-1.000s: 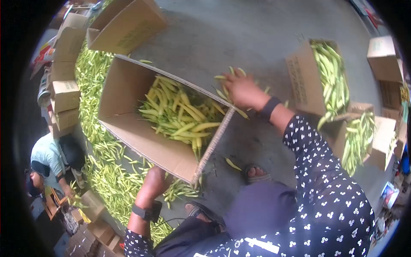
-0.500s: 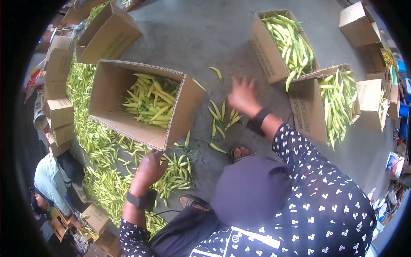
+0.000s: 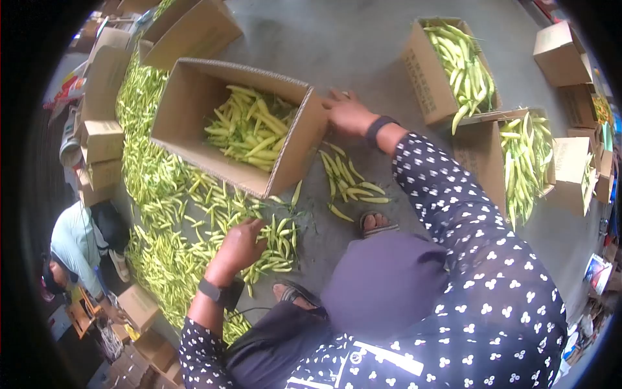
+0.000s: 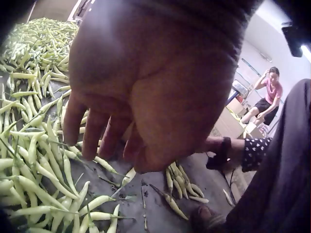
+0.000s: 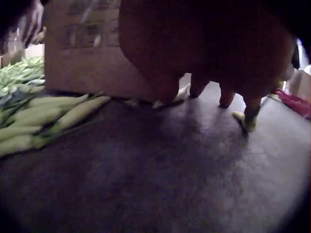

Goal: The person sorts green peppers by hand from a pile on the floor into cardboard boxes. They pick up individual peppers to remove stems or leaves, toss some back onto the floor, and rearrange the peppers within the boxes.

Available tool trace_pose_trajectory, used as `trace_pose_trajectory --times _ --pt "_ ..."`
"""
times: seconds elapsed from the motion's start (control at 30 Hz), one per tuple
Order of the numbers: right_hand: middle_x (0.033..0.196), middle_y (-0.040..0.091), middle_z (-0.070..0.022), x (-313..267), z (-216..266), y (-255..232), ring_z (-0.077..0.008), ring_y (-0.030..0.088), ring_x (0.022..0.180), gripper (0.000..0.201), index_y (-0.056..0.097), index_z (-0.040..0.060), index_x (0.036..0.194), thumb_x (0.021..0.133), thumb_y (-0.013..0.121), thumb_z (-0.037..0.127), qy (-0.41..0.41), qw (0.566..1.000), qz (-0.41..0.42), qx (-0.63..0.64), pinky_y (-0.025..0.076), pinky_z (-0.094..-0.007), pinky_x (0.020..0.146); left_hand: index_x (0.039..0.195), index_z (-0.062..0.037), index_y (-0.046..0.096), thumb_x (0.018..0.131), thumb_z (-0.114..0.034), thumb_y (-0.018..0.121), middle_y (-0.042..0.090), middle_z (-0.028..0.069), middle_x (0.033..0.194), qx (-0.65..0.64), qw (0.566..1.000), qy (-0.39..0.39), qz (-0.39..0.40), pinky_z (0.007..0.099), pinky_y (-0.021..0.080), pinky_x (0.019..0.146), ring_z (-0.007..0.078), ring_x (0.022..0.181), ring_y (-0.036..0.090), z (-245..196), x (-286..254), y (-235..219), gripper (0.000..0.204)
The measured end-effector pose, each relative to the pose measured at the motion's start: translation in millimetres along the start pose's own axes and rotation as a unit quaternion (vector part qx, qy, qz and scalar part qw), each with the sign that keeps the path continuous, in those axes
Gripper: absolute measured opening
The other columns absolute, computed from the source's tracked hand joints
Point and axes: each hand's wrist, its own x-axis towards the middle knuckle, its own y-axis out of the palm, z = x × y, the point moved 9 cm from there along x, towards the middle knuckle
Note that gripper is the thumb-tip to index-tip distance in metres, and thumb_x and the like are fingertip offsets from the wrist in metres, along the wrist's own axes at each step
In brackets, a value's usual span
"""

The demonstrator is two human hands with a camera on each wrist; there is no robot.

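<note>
**Left hand [image 3: 241, 245] clear of the cardboard box [image 3: 300, 144], right hand [image 3: 351, 117] down by its end**

Head view: half a second ago the left hand was at the near edge of the box; now it is apart from it, above the yellow-green peppers [image 3: 159, 236] spread on the floor [image 3: 324, 45]. The right hand has shifted from just beside the small group of peppers [image 3: 343, 175] to the box's end corner, so neither hand is now seen holding the box up. Peppers lie inside the box [image 3: 249, 126] (some cardboard wall shows around them), and the small group rests on the floor between the box and a sandalled foot [image 3: 376, 222]. Two filled boxes [image 3: 427, 84] [image 3: 481, 162] stand beyond the right arm.

Left wrist view: the left grip is released, its fingers hanging loosely bent with nothing seen in them. Loose peppers lie below and beside it, and a person in a pink top [image 4: 273, 91] sits in the background.

Right wrist view: the right grip looks released too, fingers apart and pointing down at the floor. A single pepper [image 5: 245, 121] lies at one fingertip; whether the hand touches the box, I cannot tell.
</note>
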Motion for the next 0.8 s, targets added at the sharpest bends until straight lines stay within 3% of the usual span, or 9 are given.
trace_pose_trajectory --times 0.1,0.2,0.27,0.3,0.37,0.43,0.63,0.67,0.8 --pt "0.139 0.043 -0.015 -38 -1 41 -0.0397 0.037 0.129 0.051 0.058 0.0103 0.124 0.073 0.062 0.009 0.022 0.999 -0.015 0.043 0.032 -0.0521 0.107 0.114 0.0005 0.058 0.075 -0.009 0.064 0.06 0.0235 0.108 -0.021 1.0 -0.021 0.009 0.043 0.048 0.086 0.0413 0.099 0.058 11 -1 10 0.04" --pt "0.135 0.046 -0.0169 -102 57 64 -0.0403 0.041 0.125 0.055 0.057 0.005 0.123 0.07 0.066 0.013 -0.094 0.991 0.057 -0.076 0.035 -0.049 0.104 0.116 -0.0032 0.059 0.075 -0.011 0.064 0.061 0.0218 0.105 -0.023 1.0 -0.006 0.004 0.0434 0.049 0.085 0.0391 0.096 0.06 21 -7 24 0.041" --pt "0.132 0.045 -0.0188 -134 70 46 -0.0393 0.043 0.12 0.067 0.052 0.0072 0.128 0.068 0.073 0.027 -0.055 0.986 -0.079 0.14 0.039 -0.0504 0.098 0.116 -0.0035 0.059 0.075 -0.012 0.064 0.061 0.0216 0.105 -0.015 1.0 -0.018 0.017 0.0436 0.049 0.085 0.039 0.097 0.06 28 -12 31 0.042" --pt "0.132 0.045 -0.0188 -144 77 36 -0.0393 0.043 0.12 0.067 0.052 0.0072 0.128 0.068 0.073 0.027 -0.061 0.985 -0.073 0.142 0.039 -0.0504 0.098 0.117 -0.0037 0.059 0.075 -0.012 0.064 0.061 0.0215 0.106 -0.004 0.999 -0.029 0.034 0.0438 0.049 0.085 0.0389 0.097 0.06 32 -15 36 0.043" --pt "0.13 0.043 -0.0206 -163 50 3 -0.0406 0.042 0.119 0.086 0.041 0.0072 0.136 0.063 0.08 0.03 0.135 0.979 -0.086 0.123 0.04 -0.0496 0.098 0.116 -0.0043 0.06 0.075 -0.012 0.064 0.061 0.0214 0.105 -0.024 0.998 -0.049 0.014 0.0445 0.049 0.084 0.0403 0.096 0.059 41 -27 35 0.042" --pt "0.133 0.039 -0.0216 -184 27 22 -0.0406 0.041 0.118 0.106 0.034 0.0083 0.141 0.053 0.086 0.035 0.233 0.97 0.011 0.067 0.04 -0.0472 0.097 0.115 -0.0039 0.06 0.075 -0.013 0.064 0.062 0.0217 0.102 -0.048 0.998 -0.047 -0.017 0.0446 0.049 0.083 0.0403 0.095 0.059 46 -42 28 0.041" --pt "0.127 0.04 -0.0228 -162 30 46 -0.0402 0.045 0.114 0.117 0.027 0.0055 0.144 0.047 0.089 0.027 0.161 0.979 0.034 0.123 0.041 -0.0446 0.097 0.116 -0.0036 0.059 0.077 -0.015 0.062 0.062 0.0232 0.104 -0.099 0.986 -0.136 0.008 0.0447 0.047 0.086 0.0401 0.099 0.059 96 -97 75 0.041" --pt "0.128 0.039 -0.0251 -157 35 43 -0.0437 0.049 0.111 0.103 0.028 0.0032 0.142 0.058 0.083 0.025 0.147 0.98 0.065 0.122 0.046 -0.044 0.092 0.117 -0.0031 0.058 0.076 -0.015 0.062 0.062 0.0232 0.106 -0.099 0.985 -0.141 0.003 0.0441 0.047 0.087 0.0394 0.101 0.058 100 -103 86 0.043" --pt "0.128 0.039 -0.0265 -137 66 59 -0.0443 0.052 0.108 0.099 0.028 0.0018 0.142 0.06 0.08 0.02 0.099 0.981 0.121 0.116 0.047 -0.0446 0.091 0.128 -0.0022 0.048 0.072 -0.015 0.066 0.054 0.0244 0.12 -0.128 0.978 -0.154 -0.048 0.0444 0.047 0.091 0.0408 0.108 0.055 119 -117 136 0.06"
